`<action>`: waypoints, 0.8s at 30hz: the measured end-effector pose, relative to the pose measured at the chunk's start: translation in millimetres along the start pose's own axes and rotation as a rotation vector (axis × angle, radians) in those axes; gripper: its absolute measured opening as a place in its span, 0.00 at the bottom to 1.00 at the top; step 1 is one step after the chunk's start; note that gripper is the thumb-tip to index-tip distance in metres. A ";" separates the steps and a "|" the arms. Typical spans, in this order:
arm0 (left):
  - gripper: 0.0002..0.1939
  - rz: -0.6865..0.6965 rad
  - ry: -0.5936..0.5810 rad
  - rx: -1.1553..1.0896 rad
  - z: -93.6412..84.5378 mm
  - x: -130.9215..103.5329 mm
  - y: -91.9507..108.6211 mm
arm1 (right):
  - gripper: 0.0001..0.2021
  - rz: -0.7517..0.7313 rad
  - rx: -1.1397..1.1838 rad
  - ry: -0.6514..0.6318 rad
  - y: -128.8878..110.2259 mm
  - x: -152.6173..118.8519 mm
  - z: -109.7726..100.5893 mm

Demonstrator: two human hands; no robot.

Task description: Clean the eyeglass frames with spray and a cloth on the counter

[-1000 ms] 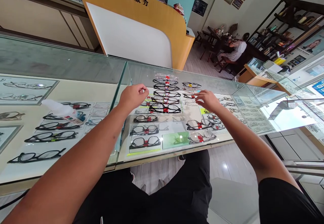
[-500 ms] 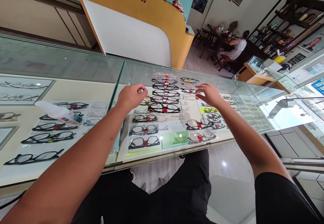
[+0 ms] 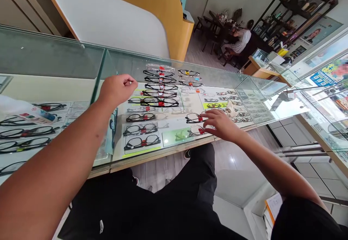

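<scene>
- Apparently reaching — right hand, right of centre, grip parted by glasses, contact unclear.
- Left hand clenched, nothing visible inside.
- Lifting would need a pinch.

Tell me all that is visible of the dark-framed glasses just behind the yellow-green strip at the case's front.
These glasses have a dark, plastic-looking frame, clear lenses and a red tag at the bridge. They lie inside the glass display case, with the yellow-green strip in front, a green card to the right and another dark pair behind. How their arms lie is unclear. Neither the left hand nor the right hand touches them.
</scene>
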State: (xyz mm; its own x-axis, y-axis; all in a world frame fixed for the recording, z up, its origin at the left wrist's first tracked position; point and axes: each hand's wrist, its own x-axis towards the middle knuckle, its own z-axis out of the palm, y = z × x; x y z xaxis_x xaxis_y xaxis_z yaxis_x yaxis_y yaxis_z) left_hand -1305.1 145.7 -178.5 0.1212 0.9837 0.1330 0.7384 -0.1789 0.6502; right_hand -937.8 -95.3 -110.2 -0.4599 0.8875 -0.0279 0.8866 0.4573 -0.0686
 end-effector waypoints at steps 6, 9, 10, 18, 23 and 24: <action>0.13 0.006 0.007 -0.034 -2.1 -3.8 2.1 | 0.03 0.057 -0.019 0.003 1.2 0.6 3.2; 0.13 0.009 -0.003 -0.030 -4.8 -5.3 5.6 | 0.03 0.056 -0.013 0.005 4.9 0.7 4.4; 0.13 0.005 -0.008 -0.027 -5.6 -5.8 6.7 | 0.03 0.053 -0.012 0.005 6.2 1.2 4.9; 0.13 -0.008 -0.039 -0.020 -6.7 -4.3 4.6 | 0.04 0.071 -0.047 0.029 18.9 20.5 8.0; 0.12 -0.022 -0.055 -0.028 -6.3 -0.4 1.7 | 0.05 0.080 -0.046 0.052 32.1 42.2 11.7; 0.12 -0.028 -0.052 -0.033 -5.7 0.5 1.1 | 0.05 0.083 -0.045 0.054 34.8 46.7 12.2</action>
State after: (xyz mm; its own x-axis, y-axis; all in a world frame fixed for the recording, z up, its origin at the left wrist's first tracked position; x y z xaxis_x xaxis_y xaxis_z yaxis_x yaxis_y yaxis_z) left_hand -1308.0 145.9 -173.4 0.1364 0.9877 0.0759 0.7196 -0.1515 0.6777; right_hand -929.0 -38.7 -126.1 -0.3830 0.9235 0.0220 0.9232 0.3835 -0.0236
